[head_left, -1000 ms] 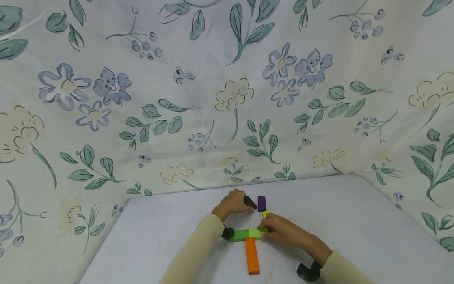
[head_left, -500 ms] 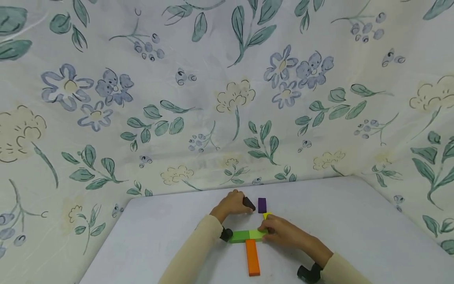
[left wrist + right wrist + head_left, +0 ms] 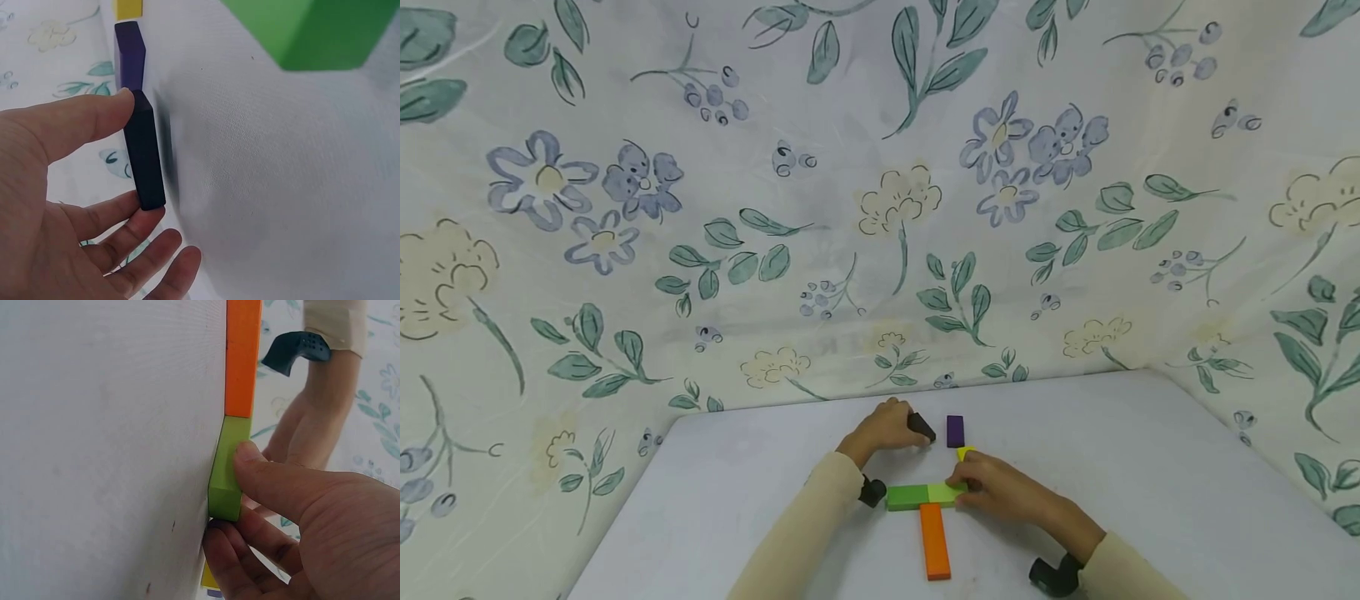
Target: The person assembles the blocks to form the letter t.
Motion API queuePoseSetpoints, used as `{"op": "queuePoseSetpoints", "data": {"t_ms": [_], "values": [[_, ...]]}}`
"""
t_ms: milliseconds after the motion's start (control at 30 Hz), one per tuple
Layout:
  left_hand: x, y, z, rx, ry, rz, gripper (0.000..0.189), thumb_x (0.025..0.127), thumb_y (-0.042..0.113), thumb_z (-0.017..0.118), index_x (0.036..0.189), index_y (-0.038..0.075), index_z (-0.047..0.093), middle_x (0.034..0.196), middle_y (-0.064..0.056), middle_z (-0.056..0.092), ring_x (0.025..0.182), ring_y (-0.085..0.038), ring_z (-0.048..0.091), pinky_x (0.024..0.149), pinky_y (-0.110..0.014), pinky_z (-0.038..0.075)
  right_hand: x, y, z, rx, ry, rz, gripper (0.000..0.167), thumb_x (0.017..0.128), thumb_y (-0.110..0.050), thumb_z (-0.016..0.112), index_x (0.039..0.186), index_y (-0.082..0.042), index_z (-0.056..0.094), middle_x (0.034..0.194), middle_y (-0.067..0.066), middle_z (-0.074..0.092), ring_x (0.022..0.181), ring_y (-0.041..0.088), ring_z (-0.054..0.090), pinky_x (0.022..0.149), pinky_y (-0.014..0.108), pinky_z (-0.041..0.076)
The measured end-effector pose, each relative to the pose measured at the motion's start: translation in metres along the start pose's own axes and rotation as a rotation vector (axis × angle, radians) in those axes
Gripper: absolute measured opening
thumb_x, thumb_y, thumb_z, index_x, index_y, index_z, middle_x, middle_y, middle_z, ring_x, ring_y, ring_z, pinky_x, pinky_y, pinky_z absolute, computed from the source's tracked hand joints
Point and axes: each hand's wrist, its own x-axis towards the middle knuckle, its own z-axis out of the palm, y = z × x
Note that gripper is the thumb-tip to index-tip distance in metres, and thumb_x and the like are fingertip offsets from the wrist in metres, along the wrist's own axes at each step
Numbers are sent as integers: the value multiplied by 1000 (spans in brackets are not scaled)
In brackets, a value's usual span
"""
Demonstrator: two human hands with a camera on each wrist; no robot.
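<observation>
My left hand (image 3: pixel 880 429) pinches a black block (image 3: pixel 145 156) between thumb and fingertips, close over the table's far part. Right of it in the head view stands a purple block (image 3: pixel 955 432), apart from the black one. My right hand (image 3: pixel 1007 490) holds the right end of a light green block (image 3: pixel 226 465), thumb on one side and fingers at its end. A darker green block (image 3: pixel 907 497) meets that block end to end. Below their joint, an orange block (image 3: pixel 935 542) points toward the person. A yellow block (image 3: pixel 966 452) is partly hidden behind the right hand.
The white table (image 3: pixel 737 517) ends at the back and right against a hanging cloth (image 3: pixel 842 250) with a floral print. Black wrist devices sit on the left wrist (image 3: pixel 872 492) and right wrist (image 3: pixel 1056 575). Small specks lie on the tabletop.
My left hand has drawn slightly left with the black block, widening the gap to the purple block. The right hand keeps its place on the light green block.
</observation>
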Motion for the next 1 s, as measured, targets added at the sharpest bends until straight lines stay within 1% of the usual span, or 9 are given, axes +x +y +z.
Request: {"op": "queuePoseSetpoints", "data": {"t_ms": [167, 300, 533, 667, 767, 1000], "values": [[-1, -3, 1, -2, 2, 2, 59, 80, 42, 81, 121, 3, 64, 108, -8, 59, 94, -20, 52, 85, -36, 51, 0, 0, 2, 6, -2, -16, 21, 89, -19, 75, 108, -10, 74, 97, -4, 62, 83, 2, 51, 77, 20, 53], [-3, -3, 1, -1, 4, 10, 61, 81, 43, 81, 123, 3, 63, 111, -8, 59, 95, -20, 52, 86, -36, 51, -1, -1, 2, 11, -4, -11, 20, 89, -19, 75, 108, -10, 74, 95, -4, 61, 81, 2, 51, 76, 19, 52], [-9, 0, -5, -2, 10, 28, 64, 81, 44, 80, 126, 3, 63, 113, -9, 59, 95, -20, 52, 87, -36, 52, 0, -2, -1, 7, -4, 2, 20, 89, -19, 75, 108, -12, 74, 96, -4, 60, 82, 5, 52, 76, 20, 52], [-13, 1, -10, -14, 10, 32, 64, 81, 43, 81, 127, 2, 62, 116, -11, 59, 97, -21, 53, 89, -38, 52, 1, -1, -2, 0, -2, 10, 20, 89, -19, 75, 108, -13, 75, 96, -5, 60, 83, 5, 52, 77, 19, 52], [-17, 1, -13, -4, 6, 40, 64, 81, 42, 81, 127, 2, 62, 117, -12, 59, 98, -21, 53, 90, -39, 52, 1, 0, -1, -1, -1, 9, 20, 89, -20, 75, 108, -13, 75, 96, -6, 60, 83, 4, 52, 77, 20, 52], [-24, 2, -16, 1, 1, 69, 63, 81, 42, 81, 126, 2, 63, 115, -11, 60, 97, -20, 53, 89, -37, 52, 0, -2, 0, 5, 2, 16, 20, 89, -20, 76, 107, -12, 75, 94, -5, 60, 82, 4, 51, 75, 20, 51]]}}
